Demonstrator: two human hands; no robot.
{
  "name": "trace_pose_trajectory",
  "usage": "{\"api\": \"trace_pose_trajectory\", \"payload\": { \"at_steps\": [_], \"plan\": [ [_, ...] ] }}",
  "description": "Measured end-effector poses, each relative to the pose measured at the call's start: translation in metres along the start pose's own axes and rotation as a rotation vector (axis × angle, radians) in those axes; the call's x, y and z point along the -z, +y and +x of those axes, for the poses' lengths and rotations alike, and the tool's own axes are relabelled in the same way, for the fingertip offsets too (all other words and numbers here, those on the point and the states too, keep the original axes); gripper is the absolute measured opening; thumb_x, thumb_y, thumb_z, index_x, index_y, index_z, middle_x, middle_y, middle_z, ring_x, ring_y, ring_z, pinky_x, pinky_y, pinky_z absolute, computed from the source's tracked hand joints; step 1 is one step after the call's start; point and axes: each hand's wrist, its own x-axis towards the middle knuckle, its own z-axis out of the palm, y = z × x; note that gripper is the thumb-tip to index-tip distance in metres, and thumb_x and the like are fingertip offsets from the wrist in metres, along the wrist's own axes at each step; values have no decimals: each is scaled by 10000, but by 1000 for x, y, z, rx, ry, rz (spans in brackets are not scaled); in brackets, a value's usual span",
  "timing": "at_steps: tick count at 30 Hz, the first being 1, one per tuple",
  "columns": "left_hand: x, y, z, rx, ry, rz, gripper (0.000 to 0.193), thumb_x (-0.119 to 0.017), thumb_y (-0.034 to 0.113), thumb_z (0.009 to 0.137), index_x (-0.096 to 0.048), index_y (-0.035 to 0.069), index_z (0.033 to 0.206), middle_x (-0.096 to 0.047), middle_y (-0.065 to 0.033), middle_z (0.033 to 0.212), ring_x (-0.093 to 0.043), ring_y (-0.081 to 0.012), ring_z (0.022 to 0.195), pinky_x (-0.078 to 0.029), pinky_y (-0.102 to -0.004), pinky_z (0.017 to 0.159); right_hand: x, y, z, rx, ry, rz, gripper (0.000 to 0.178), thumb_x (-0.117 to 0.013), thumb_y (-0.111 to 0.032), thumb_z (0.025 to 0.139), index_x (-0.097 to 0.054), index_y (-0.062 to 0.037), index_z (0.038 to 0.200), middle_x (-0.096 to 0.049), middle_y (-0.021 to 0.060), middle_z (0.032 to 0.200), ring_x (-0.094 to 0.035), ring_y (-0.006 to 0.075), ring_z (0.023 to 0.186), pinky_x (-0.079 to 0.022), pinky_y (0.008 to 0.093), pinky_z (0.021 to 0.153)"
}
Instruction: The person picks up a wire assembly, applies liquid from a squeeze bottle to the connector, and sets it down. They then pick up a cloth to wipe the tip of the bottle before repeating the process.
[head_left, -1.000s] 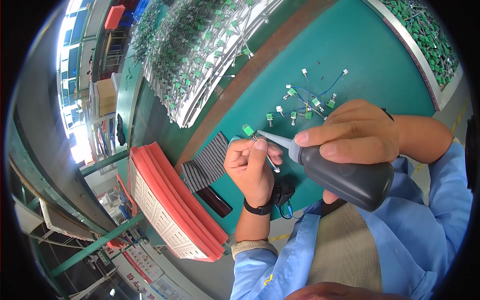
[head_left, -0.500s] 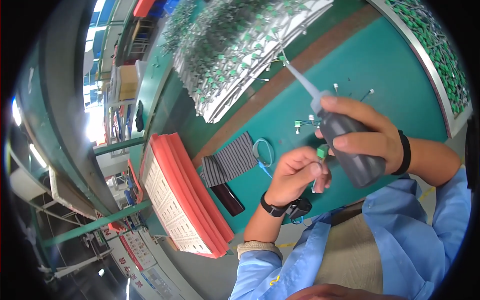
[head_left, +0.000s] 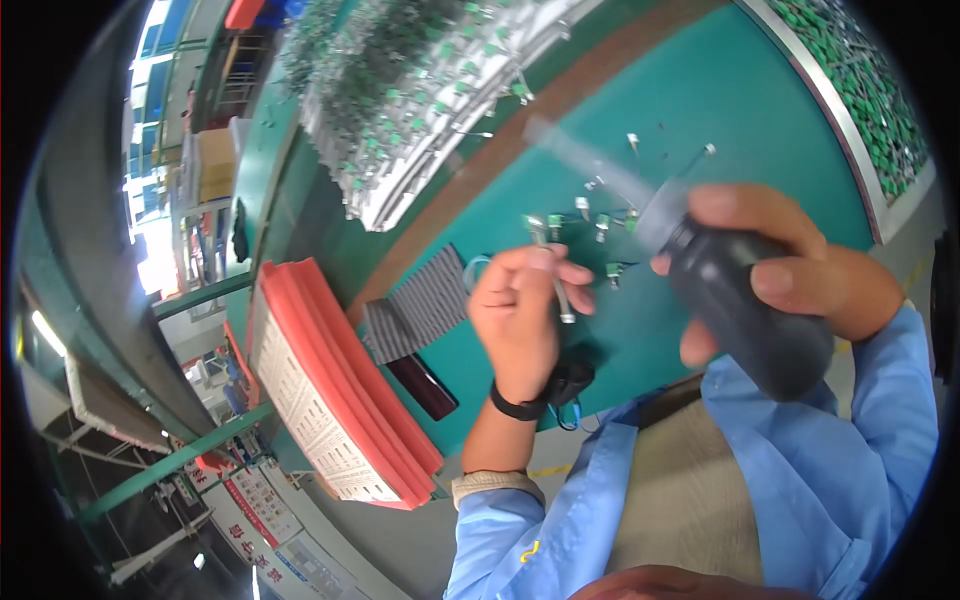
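Note:
My right hand (head_left: 800, 265) grips a dark squeeze bottle (head_left: 745, 310) with a long translucent nozzle (head_left: 600, 170), blurred by motion. The nozzle points up and left over the green mat. In my left hand (head_left: 520, 310), a small cable (head_left: 564, 295) is pinched between thumb and fingers. Its pale green plug end (head_left: 535, 224) sticks up above the fingertips, and a white plug shows at its lower end. Between the hands, several small green and white connectors lie on the mat, among them a green one (head_left: 614, 270) close to the bottle.
A white ridged rack (head_left: 400, 205) packed with green connectors stands at the back. At the right, a metal-rimmed tray (head_left: 845, 130) holds many more. To the left are red folders (head_left: 350, 380), a striped cloth (head_left: 425, 295) and a dark phone (head_left: 422, 388). A black device (head_left: 573, 378) sits near my left wrist.
The nozzle has drawn back from the rack's edge as my right hand moved toward me with the bottle. My left hand has moved left and up, apart from the bottle. The view has shifted slightly.

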Motion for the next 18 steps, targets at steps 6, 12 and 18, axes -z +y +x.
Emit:
{"api": "trace_pose_trajectory", "payload": {
  "at_steps": [6, 12, 18],
  "plan": [
    [-4, 2, 4, -58, 51, -2, 152, -531, 98, 1029, -615, -28, 1010, -708, -152, 836, -631, -178, 591, -534, -305, 589, -3, -1, -9, 98, -38, -14, 729, -862, -368, 781, -446, -41, 1283, -604, 296, 1233, -688, 242, 652, -525, 280, 498],
    [-8, 0, 2, -81, 59, 12, 148, -545, 100, 1025, -613, -30, 1003, -706, -144, 812, -636, -184, 591, -536, -306, 581, -1, 0, -12, 37, -85, 15, 536, -801, -185, 798, -518, -46, 1231, -614, 229, 1292, -712, 316, 797, -580, 363, 612],
    [-9, 1, -2, -76, 55, 23, 142, -557, 99, 1021, -612, -30, 1004, -705, -140, 800, -644, -187, 599, -538, -306, 580, 0, 6, -9, 126, -150, -87, 728, -877, -376, 759, -457, -32, 1245, -645, 259, 1192, -641, 195, 582, -490, 270, 472]
  ]
}}
